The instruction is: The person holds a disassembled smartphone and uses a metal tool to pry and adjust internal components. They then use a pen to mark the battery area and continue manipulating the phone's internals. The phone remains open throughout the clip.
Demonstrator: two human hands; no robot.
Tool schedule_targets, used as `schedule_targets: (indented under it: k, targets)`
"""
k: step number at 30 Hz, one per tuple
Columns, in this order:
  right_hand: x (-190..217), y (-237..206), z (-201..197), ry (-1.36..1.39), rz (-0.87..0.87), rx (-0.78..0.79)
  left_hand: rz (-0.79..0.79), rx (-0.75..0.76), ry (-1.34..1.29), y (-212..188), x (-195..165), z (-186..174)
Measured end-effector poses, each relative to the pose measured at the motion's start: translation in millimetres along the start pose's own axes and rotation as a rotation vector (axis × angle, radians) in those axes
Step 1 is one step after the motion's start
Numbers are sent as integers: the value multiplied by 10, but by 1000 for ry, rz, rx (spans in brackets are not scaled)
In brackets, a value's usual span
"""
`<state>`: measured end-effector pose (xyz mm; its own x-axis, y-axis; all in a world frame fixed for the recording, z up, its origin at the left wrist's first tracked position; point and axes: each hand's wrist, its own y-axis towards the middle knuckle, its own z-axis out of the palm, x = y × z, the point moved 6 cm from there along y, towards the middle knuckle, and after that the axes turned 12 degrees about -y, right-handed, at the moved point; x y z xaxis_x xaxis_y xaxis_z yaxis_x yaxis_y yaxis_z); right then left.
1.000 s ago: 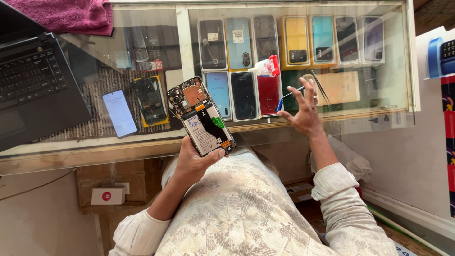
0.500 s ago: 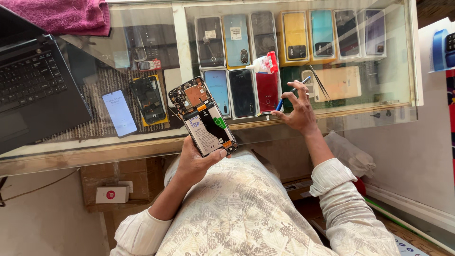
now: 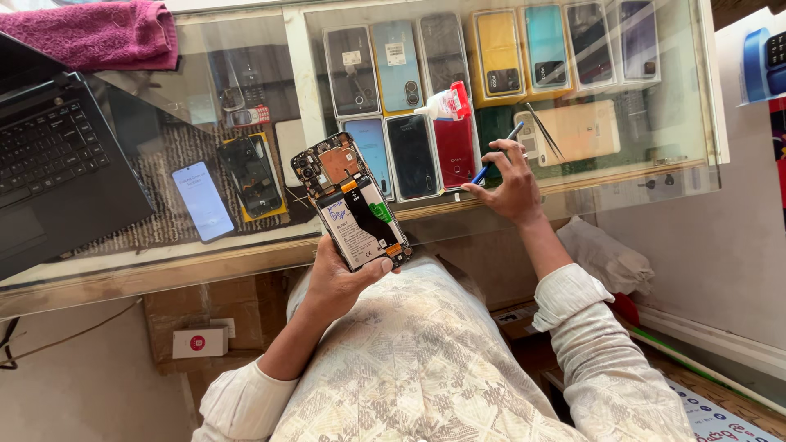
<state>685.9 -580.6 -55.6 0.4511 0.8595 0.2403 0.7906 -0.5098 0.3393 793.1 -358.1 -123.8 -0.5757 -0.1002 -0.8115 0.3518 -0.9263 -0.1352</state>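
My left hand [image 3: 340, 282] holds an opened smartphone [image 3: 350, 200] with its back cover off, so the battery and circuit board show. It is held tilted above my lap, at the near edge of a glass counter [image 3: 246, 254]. My right hand [image 3: 512, 184] rests on the counter edge and pinches a thin blue tool [image 3: 497, 158] between its fingers. A small white glue bottle with a red cap [image 3: 443, 105] lies on the glass just left of that hand. Metal tweezers [image 3: 543, 131] lie on the glass just right of it.
A black laptop [image 3: 57, 172] sits at the left and a magenta towel [image 3: 98, 29] at the far left corner. A lit phone [image 3: 203, 200] and a dismantled phone [image 3: 252, 174] lie on the counter. Several phone back covers [image 3: 499, 53] fill the showcase under the glass.
My right hand has drawn back from the tweezers toward the counter's near edge, now holding the blue tool. The opened phone in my left hand has barely moved.
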Motion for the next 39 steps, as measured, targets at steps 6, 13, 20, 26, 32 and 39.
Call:
schedule_targets:
  k: [6,13,20,26,32,39]
  targets:
    - [-62,-27,22,37,33,10,17,-3,17,-63,-7,-41]
    - [-13,-6,-42,-206,-34,6,25,-2,-12,-72,-36,-35]
    - [-308,56,-39,-97,180,282,5,2,-25,-78,-80,-6]
    - [-236,105,-76,-304,132,359,16,36,-2,-59,-170,58]
    - [-139,128,-131,-248,100,250,29,32,-18,-39,-171,49]
    - [-166,91,-106,-109,154,169,23,35,-18,-49,-116,45]
